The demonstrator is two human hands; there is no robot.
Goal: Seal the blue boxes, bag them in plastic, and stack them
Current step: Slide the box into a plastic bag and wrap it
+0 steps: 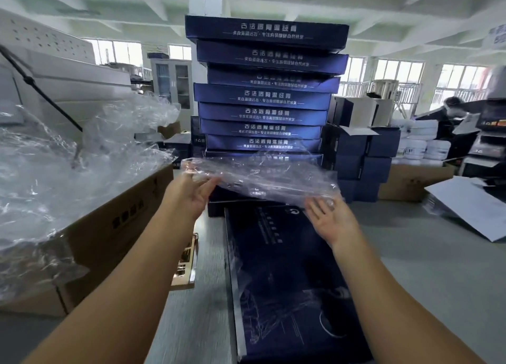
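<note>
Head view: the left hand (195, 192) grasps the left end of a clear plastic bag (260, 176), with its fingers curled under it. The right hand (332, 222) is released, palm up and fingers straight, and the tips just touch the bag's right edge. Below the bag, toward 6 o'clock, one blue box (287, 287) lies flat on the grey table (410, 254). At 12 o'clock a tall stack of blue boxes (262, 95) stands behind. At 9 o'clock sits a cardboard carton (115, 221) with crumpled plastic on top.

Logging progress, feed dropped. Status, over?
Left hand holds plastic bag; right hand open at its right end. Blue box flat on table beneath. Nothing between them.
</note>
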